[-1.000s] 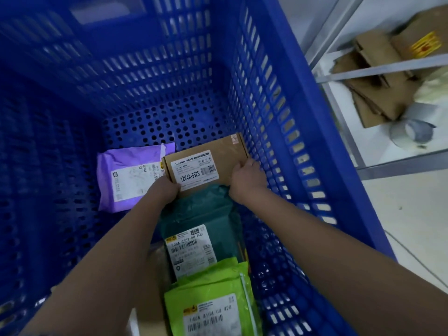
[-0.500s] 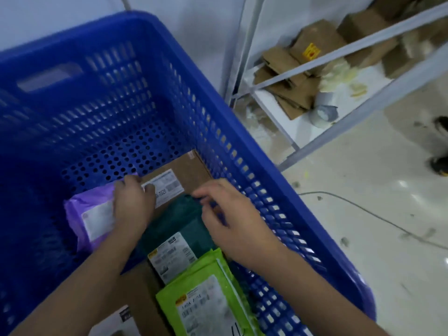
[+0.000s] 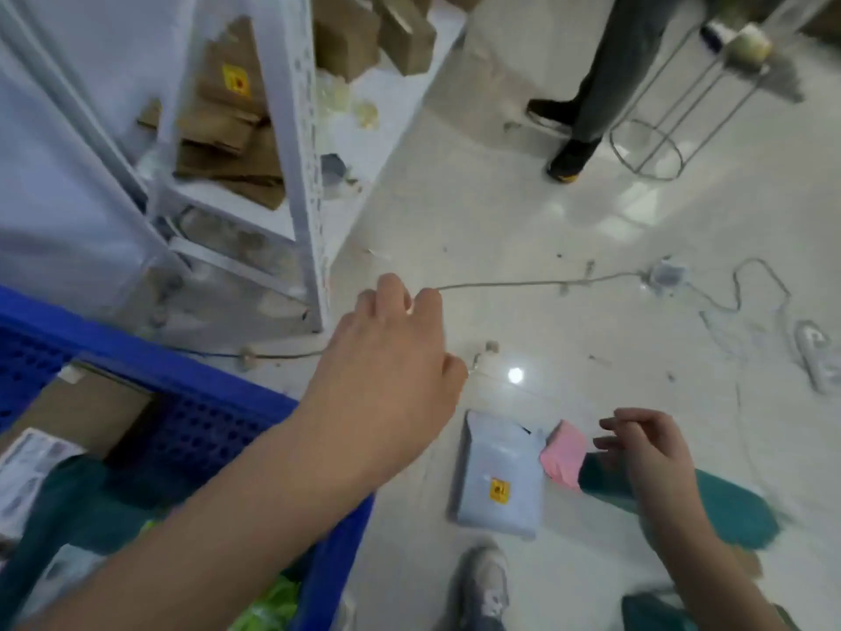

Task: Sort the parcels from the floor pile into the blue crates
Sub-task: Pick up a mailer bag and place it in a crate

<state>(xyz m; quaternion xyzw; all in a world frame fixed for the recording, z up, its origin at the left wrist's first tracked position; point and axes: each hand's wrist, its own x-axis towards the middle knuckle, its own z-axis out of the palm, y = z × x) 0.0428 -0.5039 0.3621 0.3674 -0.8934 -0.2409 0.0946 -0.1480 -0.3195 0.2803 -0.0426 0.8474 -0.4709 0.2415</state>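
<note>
The blue crate (image 3: 136,357) fills the lower left, holding a brown box (image 3: 86,407), a teal mailer (image 3: 86,503) and a green mailer (image 3: 273,603). On the floor to its right lie a grey-white parcel (image 3: 498,480) with a yellow sticker, a pink parcel (image 3: 564,453) and a teal parcel (image 3: 732,507). My left hand (image 3: 391,371) hovers over the crate's right rim, fingers loosely curled and holding nothing. My right hand (image 3: 646,453) hangs above the floor parcels, fingers relaxed and spread, also holding nothing.
A white metal shelf (image 3: 300,175) with flattened cardboard stands beyond the crate. A cable (image 3: 523,282) and a power strip (image 3: 819,357) lie across the floor. Another person's legs (image 3: 591,84) and a wire stool (image 3: 682,97) stand at the back. My shoe (image 3: 482,585) is near the grey-white parcel.
Both hands have left the brown box and come out of the crate, swinging right. The view turned from the crate's inside to the floor parcels.
</note>
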